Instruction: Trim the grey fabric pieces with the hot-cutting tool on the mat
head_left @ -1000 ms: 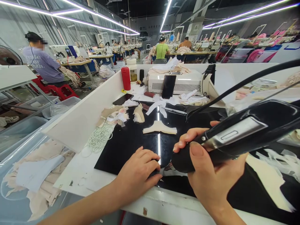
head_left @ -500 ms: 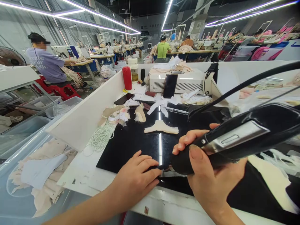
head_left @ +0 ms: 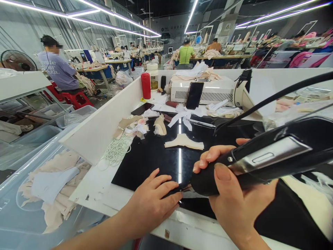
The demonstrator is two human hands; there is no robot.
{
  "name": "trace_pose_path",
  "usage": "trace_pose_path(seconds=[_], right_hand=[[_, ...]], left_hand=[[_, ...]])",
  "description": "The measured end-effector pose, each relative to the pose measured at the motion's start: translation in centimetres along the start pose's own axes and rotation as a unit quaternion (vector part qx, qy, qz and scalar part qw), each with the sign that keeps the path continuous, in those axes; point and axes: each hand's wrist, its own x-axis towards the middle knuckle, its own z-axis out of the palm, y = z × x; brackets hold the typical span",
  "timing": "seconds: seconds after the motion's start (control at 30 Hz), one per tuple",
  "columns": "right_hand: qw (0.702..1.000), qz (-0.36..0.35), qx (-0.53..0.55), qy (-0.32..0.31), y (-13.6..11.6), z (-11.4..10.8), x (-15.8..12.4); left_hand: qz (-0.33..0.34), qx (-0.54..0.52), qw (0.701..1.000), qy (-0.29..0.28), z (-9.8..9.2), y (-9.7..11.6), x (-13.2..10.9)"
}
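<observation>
The view's right edge cuts off the black tool point(head_left: 270, 157) (its tip point(head_left: 188, 188) is unclear).

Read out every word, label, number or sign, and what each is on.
Lavender shirt: seemingly "our"; other letters blurred or cut off.
Column sign: a triangle; any text too small.
Back wall: lettering, too small to read.
White scraps: small marks, too blurred.
Black handheld tool: no readable text.

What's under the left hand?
Around the left hand, glossy black work surface shows, plus white tabletop by the wrist. What lies directly beneath the hand is covered; can't tell.
</observation>
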Motion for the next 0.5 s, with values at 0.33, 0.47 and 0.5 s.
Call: trace_pose_path(seconds=[0.33,0.47,0.5], right_hand=[[1.0,-0.014,-0.003,-0.005,0.0,-0.4,0.1],[1.0,-0.003,-0.003,-0.005,-0.6,-0.7,-0.1],[1.0,-0.001,-0.001,-0.01,-0.7,-0.7,-0.1]], left_hand=[[-0.007,-0.019,0.999,0.028,0.2,0.0,0.0],[-0.023,-0.045,0.998,0.03,0.1,0.0,0.1],[-0.025,-0.048,0.998,0.028,0.1,0.0,0.2]])
